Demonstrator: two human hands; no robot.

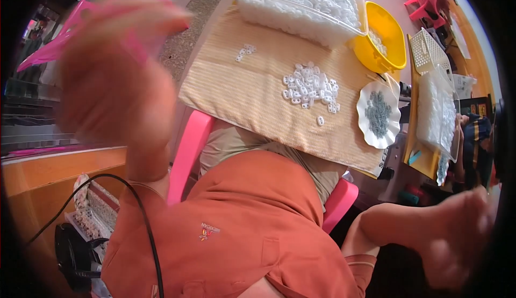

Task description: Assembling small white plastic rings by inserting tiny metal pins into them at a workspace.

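My left hand (115, 72) is raised high at the left, large and smeared by motion, away from the table and in front of a pink plastic chair. Its fingers are too blurred to read. Low at the right edge hangs my right hand (457, 239), off the table beside my chair, also blurred and dim. On the tan cloth (231, 83) lies a loose pile of small white plastic pieces with holes (309, 85). One single white piece (321, 120) sits nearer me, and a small cluster of white pieces (245, 52) lies farther left.
A clear bin (295, 16) heaped with white pieces stands at the table's back. Beside it is a yellow tub (371, 56). A scalloped white dish (363, 110) holds small grey parts. Another person (475, 137) sits at a side table with a filled bin (436, 110). A black cable (145, 212) crosses my left side.
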